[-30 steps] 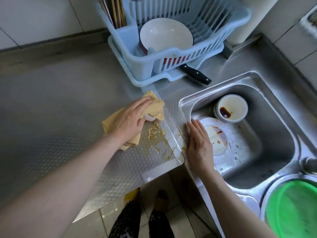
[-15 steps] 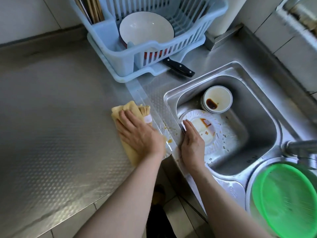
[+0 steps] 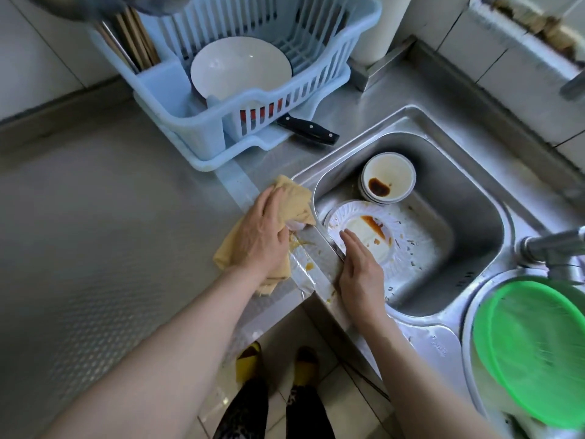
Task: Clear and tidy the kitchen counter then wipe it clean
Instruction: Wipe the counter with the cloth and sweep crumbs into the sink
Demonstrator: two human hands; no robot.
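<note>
A person's left hand [image 3: 261,231] presses a crumpled yellow cleaning cloth [image 3: 294,201] onto the embossed stainless-steel kitchen counter [image 3: 95,232], its fingers curled over the fabric right at the near-left rim of the sink. Yellowish food scraps [image 3: 308,266] lie on the counter's strip just beside the cloth, between the two hands. Behind the cloth, a pale blue plastic dish rack [image 3: 202,128] stands on the counter against the tiled wall, holding a white bowl [image 3: 240,69] tilted on edge and a bundle of wooden chopsticks [image 3: 136,42] in its corner compartment. A black-handled knife [image 3: 307,129] lies between the rack and the sink.

The right hand [image 3: 361,270], fingers straight and together and grasping nothing, rests edge-on along the sink's rim, its fingertips over a white patterned plate [image 3: 408,245] smeared with brown sauce at the bottom of the stainless-steel sink basin [image 3: 468,191]. A stack of white bowls [image 3: 387,177], the top one holding a dark pool of sauce, sits just behind the plate. Crumbs dot the basin floor. At far right a metal tap [image 3: 557,248] reaches over a round green plastic lid [image 3: 535,353] filling a second basin. An embossed mark on the sink's near ledge is too small to read. Below, feet in yellow slippers [image 3: 250,359] stand on a tiled floor.
</note>
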